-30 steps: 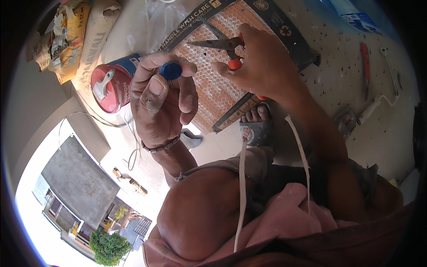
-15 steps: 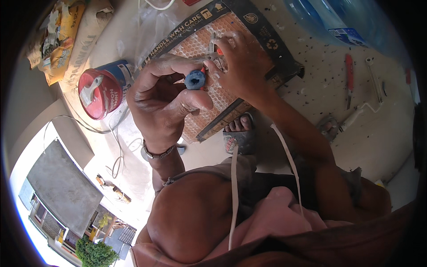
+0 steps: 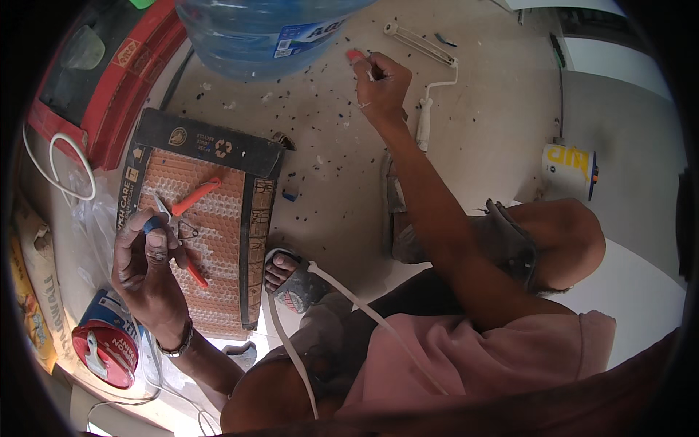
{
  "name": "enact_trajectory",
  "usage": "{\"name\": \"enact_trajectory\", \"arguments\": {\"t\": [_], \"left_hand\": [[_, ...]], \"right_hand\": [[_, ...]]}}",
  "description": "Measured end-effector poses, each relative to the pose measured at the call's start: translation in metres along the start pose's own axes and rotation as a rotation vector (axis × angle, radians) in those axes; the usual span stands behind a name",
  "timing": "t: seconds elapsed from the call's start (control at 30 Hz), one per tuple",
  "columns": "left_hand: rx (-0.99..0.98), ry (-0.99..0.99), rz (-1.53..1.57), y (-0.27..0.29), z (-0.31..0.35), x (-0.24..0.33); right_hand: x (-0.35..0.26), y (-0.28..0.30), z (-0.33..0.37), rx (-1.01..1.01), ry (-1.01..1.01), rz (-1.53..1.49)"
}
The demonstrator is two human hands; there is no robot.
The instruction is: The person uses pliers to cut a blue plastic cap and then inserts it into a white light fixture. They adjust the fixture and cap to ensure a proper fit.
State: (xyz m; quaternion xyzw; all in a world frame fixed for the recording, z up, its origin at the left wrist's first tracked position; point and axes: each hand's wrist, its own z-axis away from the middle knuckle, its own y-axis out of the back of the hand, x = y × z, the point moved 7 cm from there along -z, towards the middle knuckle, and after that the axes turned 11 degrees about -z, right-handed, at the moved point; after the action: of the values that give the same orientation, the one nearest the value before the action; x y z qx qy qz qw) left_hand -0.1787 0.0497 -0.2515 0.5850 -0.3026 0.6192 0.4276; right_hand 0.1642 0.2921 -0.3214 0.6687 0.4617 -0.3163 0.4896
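My left hand [image 3: 156, 280] pinches a small round blue piece [image 3: 152, 224] between thumb and fingertips, over the left edge of a box [image 3: 218, 309] with black borders and a bubble-wrapped top. On that top lies a spring-handled cutting tool [image 3: 195, 195], pliers or snips, its two red-orange handles spread apart; my left fingers partly cover its middle. Out to the right, my right hand [image 3: 384, 91] is closed on a red utility knife [image 3: 355, 55] at floor level. Most of the knife is hidden in the grip.
A large blue water bottle [image 3: 247, 36] lies beyond the box, with a paint roller frame [image 3: 422, 44] right of my right hand. Blue scraps dot the floor. Around stand a red-lidded paint bucket [image 3: 109, 346], a white can [image 3: 566, 172] and a red-framed object [image 3: 120, 102] with a white cable [image 3: 91, 178].
The head view has swung right. My right hand has left the red-handled tool on the box and reached out to the red knife on the floor. My left hand still holds the blue piece.
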Motion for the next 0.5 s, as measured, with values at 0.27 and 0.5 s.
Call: {"name": "enact_trajectory", "arguments": {"t": [0.27,0.5], "left_hand": [[-0.191,0.042,0.026,-0.023,-0.033,0.006],[-0.110,0.087,0.085,-0.022,-0.038,0.012]], "right_hand": [[0.158,0.174,-0.013,0.261,-0.849,0.702],[0.197,0.175,0.030,0.034,-0.862,0.799]]}}
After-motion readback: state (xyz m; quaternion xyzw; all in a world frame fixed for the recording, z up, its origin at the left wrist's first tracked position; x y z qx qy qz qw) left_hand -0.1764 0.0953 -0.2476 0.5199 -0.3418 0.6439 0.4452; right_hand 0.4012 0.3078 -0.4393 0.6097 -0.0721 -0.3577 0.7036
